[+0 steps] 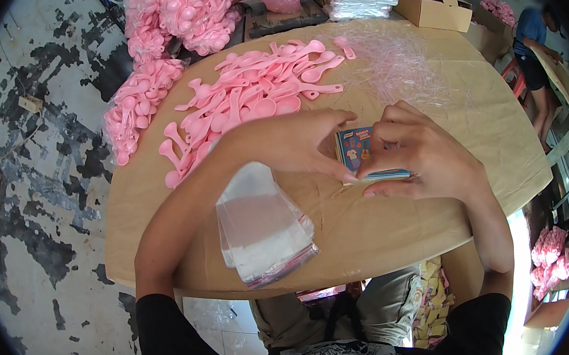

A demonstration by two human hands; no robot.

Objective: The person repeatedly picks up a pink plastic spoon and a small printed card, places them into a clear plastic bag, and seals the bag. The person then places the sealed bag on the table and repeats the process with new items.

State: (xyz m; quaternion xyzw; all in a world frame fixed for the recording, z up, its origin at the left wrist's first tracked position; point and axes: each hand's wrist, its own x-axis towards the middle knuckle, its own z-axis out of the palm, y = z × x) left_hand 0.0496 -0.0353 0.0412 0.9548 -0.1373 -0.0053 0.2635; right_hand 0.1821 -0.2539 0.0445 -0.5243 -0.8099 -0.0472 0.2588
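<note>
Between my hands is a small stack of blue printed cards [354, 143], lying over the brown table top. My right hand [425, 152] curls over its right part, with bent fingers on top and the thumb along the near edge. At its left end, my left hand [304, 142] has the thumb at the near corner and a finger by the far corner; its other fingers are hidden. A fanned pile of clear plastic bags [256, 226] lies near my left forearm. Beyond that forearm spreads a heap of pink plastic measuring spoons [258, 94].
Loose clear plastic strips [402, 69] lie at the table's far side. Bagged pink spoons [181, 6] crowd its far left edge. A pack of clear bags [359, 3] and a cardboard box [431, 8] stand at the back. Another person [538, 61] is at the far right.
</note>
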